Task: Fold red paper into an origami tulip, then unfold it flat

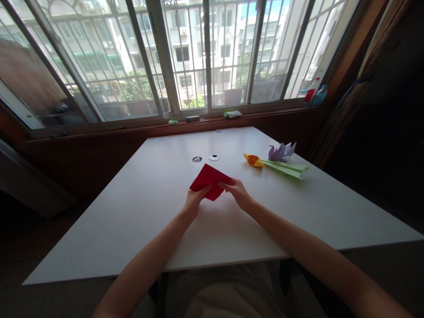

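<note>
Both hands (196,197) (237,191), gripping red paper (207,176); bottles (309,95) on windowsill (265,110)

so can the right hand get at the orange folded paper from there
Probably yes: only tabletop shows between the right hand and the orange folded paper, though that hand holds the red paper.

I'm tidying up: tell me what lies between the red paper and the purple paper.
The head view shows the orange paper and the tip of the green paper.
</note>
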`<action>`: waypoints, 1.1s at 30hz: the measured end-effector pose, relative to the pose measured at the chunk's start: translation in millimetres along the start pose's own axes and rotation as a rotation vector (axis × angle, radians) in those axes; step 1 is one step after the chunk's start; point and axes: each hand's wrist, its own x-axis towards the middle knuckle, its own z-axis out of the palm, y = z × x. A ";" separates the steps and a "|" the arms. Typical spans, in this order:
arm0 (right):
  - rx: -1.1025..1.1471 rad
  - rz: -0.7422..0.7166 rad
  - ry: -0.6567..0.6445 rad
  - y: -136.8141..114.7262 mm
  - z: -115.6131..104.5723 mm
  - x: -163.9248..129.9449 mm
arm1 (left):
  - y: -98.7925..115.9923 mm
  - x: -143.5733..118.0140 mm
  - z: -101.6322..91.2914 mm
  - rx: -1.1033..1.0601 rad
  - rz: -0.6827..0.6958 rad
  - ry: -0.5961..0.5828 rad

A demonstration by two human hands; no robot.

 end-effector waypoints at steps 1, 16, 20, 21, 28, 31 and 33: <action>-0.002 -0.009 0.009 0.5 -0.9 0.5 | 0.4 0.2 -0.1 -0.003 -0.003 0.006; -0.030 -0.047 0.040 -0.6 -4.1 3.3 | 4.2 2.6 -0.7 -0.035 -0.024 0.012; -0.042 -0.066 0.033 -0.9 -4.0 3.0 | 5.8 2.3 -0.6 -0.055 -0.044 0.009; -0.045 -0.071 0.032 -1.1 -4.0 3.0 | 6.0 2.2 -0.5 -0.057 -0.047 0.011; -0.068 -0.084 0.030 -0.3 -5.3 3.5 | 6.3 2.1 -0.8 -0.064 -0.060 0.012; -0.074 -0.122 0.044 -0.2 -8.0 4.4 | 6.7 3.8 -1.8 -0.079 -0.074 0.042; -0.066 -0.144 0.072 -1.2 -10.1 4.9 | 6.3 5.5 -2.9 -0.094 -0.079 0.062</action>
